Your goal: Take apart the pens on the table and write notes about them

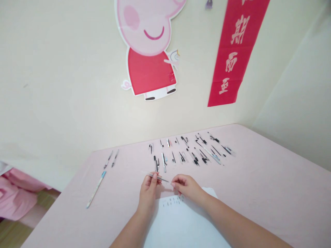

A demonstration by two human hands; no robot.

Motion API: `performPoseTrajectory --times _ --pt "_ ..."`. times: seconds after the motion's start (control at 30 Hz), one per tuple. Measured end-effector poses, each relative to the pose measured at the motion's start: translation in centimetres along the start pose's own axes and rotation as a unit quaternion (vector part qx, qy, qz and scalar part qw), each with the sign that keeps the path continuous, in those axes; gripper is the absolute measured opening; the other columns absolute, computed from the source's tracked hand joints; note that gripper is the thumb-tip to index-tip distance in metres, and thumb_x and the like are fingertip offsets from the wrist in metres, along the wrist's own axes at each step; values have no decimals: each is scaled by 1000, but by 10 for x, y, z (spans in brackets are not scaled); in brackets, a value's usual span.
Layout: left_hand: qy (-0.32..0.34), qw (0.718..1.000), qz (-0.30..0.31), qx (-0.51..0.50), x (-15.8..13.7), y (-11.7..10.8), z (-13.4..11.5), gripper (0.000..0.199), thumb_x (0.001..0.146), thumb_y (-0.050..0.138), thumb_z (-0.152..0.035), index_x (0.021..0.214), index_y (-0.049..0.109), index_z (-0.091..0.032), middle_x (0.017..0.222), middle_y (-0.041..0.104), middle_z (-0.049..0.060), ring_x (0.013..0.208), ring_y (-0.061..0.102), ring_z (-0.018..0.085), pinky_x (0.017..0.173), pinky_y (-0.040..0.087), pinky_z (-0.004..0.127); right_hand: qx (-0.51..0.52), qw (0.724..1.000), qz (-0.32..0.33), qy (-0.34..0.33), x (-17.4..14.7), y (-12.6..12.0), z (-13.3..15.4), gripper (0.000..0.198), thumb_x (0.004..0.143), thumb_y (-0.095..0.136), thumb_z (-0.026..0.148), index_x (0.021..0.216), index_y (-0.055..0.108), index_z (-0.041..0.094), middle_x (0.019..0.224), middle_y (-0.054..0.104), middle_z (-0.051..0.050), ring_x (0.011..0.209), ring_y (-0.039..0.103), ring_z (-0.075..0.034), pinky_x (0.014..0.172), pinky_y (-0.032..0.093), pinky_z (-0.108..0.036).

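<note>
A pig-shaped cartoon cutout point(151, 74) and a red banner point(238, 51) with pale characters hung on the cream wall point(64, 86) behind a pink tabletop point(271, 193). Across its far part, two rough rows of pen parts point(163, 160) lay in small clusters. Off to the left, two slim clear pens point(115, 159) lay side by side, with a light-barrelled, blue-ended pen point(96, 189) nearer the front. The left hand point(150, 186) pinched a slender pen refill point(162, 179), its thin end aimed at the right hand point(188, 186), whose thumb and forefinger were drawn close together just beside that end; whether they gripped something tiny could not be told. The refill was above the far edge of a white paper sheet point(181, 227), marked with small dark figures.
</note>
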State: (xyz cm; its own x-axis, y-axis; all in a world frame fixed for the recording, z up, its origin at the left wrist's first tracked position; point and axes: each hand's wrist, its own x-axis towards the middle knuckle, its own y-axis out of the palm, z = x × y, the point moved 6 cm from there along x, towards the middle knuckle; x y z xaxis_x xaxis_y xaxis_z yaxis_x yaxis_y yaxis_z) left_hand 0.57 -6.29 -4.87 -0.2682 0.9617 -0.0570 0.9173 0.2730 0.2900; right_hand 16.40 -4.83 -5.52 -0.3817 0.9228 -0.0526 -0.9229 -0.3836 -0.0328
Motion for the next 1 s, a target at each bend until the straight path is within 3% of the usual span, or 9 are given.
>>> performPoseTrajectory --times 0.33,0.57,0.73,0.87,1.0 --pt "-3 994 -69 -87 15 -17 -18 35 62 75 -43 81 65 -15 64 60 -2 60 53 8 59 42 18 -220 965 -73 -124 -6 -9 20 11 73 54 10 72 63 16 70 59 -1 64 53 -12 60 39 -23" --pt "16 978 -140 -152 29 -40 -30 17 69 68 -28 80 65 -15 65 59 -3 56 52 6 55 43 16 -242 950 -92 -172 -7 -15 23 10 73 55 9 72 62 17 73 55 -1 65 51 -12 61 38 -23" --pt "-1 969 -163 -185 31 -45 -25 8 75 59 -20 77 63 -14 62 58 -3 51 51 5 51 43 15 -249 946 -112 -177 -7 -18 25 10 72 56 10 72 63 17 69 49 1 63 47 -12 59 36 -23" --pt "-30 972 -152 -179 26 -36 -21 6 74 60 -18 76 64 -13 61 57 -3 51 51 5 50 43 13 -250 946 -133 -160 -6 -20 25 10 72 55 11 70 63 17 63 45 2 60 44 -12 57 33 -23" --pt "-96 986 -61 -120 14 -13 -16 12 69 68 -21 77 67 -12 60 56 -2 51 51 5 49 42 14 -227 953 -137 -145 -5 -20 23 10 73 54 12 70 62 16 61 45 3 57 43 -11 55 33 -23"
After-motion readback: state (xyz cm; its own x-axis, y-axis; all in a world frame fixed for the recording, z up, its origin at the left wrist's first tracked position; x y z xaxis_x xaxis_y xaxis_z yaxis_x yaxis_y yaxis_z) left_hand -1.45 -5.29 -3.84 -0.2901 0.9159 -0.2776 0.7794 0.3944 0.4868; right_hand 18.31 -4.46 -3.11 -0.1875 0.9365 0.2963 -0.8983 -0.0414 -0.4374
